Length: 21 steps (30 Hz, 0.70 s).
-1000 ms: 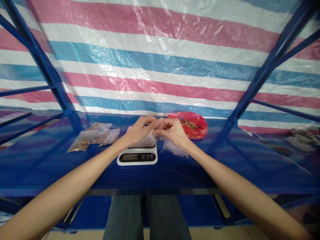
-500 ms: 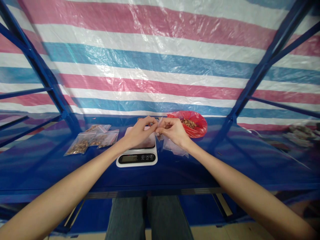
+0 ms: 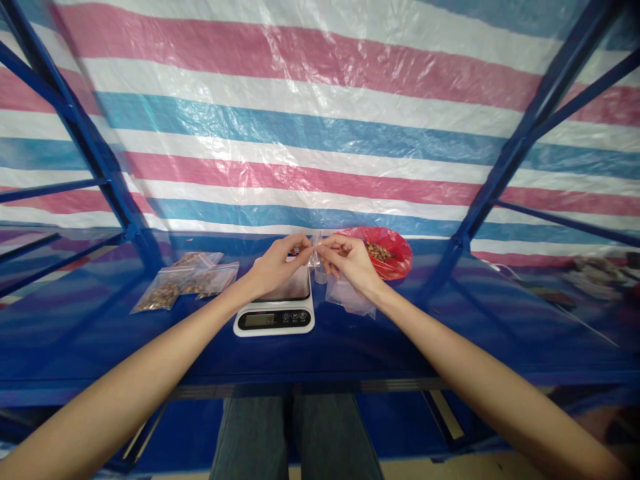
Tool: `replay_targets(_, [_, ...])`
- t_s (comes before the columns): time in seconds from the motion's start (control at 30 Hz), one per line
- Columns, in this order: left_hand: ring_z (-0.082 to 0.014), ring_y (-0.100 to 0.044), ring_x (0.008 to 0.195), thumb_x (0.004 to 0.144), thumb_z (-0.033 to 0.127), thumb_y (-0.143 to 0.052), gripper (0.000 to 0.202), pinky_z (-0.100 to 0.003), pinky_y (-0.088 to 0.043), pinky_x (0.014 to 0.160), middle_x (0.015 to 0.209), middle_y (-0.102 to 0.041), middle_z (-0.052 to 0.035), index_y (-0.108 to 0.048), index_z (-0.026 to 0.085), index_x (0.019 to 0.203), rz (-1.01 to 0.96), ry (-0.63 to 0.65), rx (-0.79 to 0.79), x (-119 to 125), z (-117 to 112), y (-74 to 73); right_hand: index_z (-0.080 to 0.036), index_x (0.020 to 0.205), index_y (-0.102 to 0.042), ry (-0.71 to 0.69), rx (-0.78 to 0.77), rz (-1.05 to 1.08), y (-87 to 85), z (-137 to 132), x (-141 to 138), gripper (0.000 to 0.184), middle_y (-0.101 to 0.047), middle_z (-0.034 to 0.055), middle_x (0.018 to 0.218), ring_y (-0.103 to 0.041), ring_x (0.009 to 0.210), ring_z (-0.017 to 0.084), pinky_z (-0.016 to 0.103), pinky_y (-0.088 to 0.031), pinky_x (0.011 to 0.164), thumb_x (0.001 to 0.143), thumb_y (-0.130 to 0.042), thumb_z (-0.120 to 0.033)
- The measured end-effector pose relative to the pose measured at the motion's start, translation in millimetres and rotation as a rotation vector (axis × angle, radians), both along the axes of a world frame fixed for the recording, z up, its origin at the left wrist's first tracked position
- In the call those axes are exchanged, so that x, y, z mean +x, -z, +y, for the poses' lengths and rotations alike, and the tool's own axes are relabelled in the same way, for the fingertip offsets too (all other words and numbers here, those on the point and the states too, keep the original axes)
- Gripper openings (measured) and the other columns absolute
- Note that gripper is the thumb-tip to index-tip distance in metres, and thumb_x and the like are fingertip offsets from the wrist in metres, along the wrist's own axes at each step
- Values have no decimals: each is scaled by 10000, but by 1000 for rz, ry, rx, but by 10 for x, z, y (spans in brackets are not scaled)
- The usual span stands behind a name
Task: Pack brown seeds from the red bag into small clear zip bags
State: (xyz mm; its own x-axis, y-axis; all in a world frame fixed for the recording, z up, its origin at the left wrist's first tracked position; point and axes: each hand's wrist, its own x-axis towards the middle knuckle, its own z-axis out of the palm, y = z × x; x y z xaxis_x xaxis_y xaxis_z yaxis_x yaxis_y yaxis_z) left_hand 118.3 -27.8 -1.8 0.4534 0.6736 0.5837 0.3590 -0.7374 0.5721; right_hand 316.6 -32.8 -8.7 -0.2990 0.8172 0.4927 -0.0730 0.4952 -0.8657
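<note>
My left hand (image 3: 276, 265) and my right hand (image 3: 350, 261) meet above the far edge of a white kitchen scale (image 3: 275, 312). Both pinch the top of a small clear plastic bag (image 3: 316, 259) held up between them. Under my right wrist lies a loose pile of empty clear bags (image 3: 350, 299). A red plastic bag (image 3: 395, 252) holding brown pieces sits open just behind my right hand.
Three filled clear zip bags (image 3: 183, 283) of brown pieces lie left of the scale on the blue shelf (image 3: 350, 347). Blue metal uprights (image 3: 90, 143) stand at both sides. A striped tarp (image 3: 320, 120) hangs behind. My knees show below the shelf edge.
Both hands have lifted slightly and drawn the small clear bag up between the fingertips; the view shifted a little.
</note>
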Motion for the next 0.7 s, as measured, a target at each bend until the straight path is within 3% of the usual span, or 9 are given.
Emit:
replay_targets(0.1, [-145, -558, 751, 995, 350, -574, 235, -278, -411, 739, 777, -617, 18, -618, 180, 840, 10, -20, 34, -4, -36, -24, -174, 728, -697, 26, -22, -5, -9, 11, 25, 329, -588, -32, 506, -446, 413, 81, 218, -293, 405, 808, -836, -462])
replay_targets(0.2, [-149, -583, 774, 1035, 383, -495, 334, -276, -407, 739, 779, -633, 13, -612, 178, 799, 59, 27, -26, -4, -94, -78, -176, 679, -672, 0, -24, 0, -25, -12, 22, 354, -574, -39, 494, -431, 414, 74, 217, -285, 412, 784, -854, -461])
replay_targets(0.43, [-162, -614, 773, 1048, 448, -452, 440, -285, -433, 763, 765, -665, 2, -606, 176, 738, 18, 133, -177, 19, -111, -97, -171, 749, -701, -121, -14, -74, -60, -93, -37, 341, -695, 13, 654, -520, 492, 94, 234, -421, 491, 785, -847, -478])
replay_targets(0.7, [-173, -644, 799, 1022, 403, -478, 385, -297, -456, 783, 788, -682, -24, -588, 172, 735, -16, 160, -206, 31, -109, -96, -179, 756, -669, -121, 8, -74, -27, -61, -20, 347, -670, 3, 639, -516, 490, 101, 240, -422, 491, 824, -816, -485])
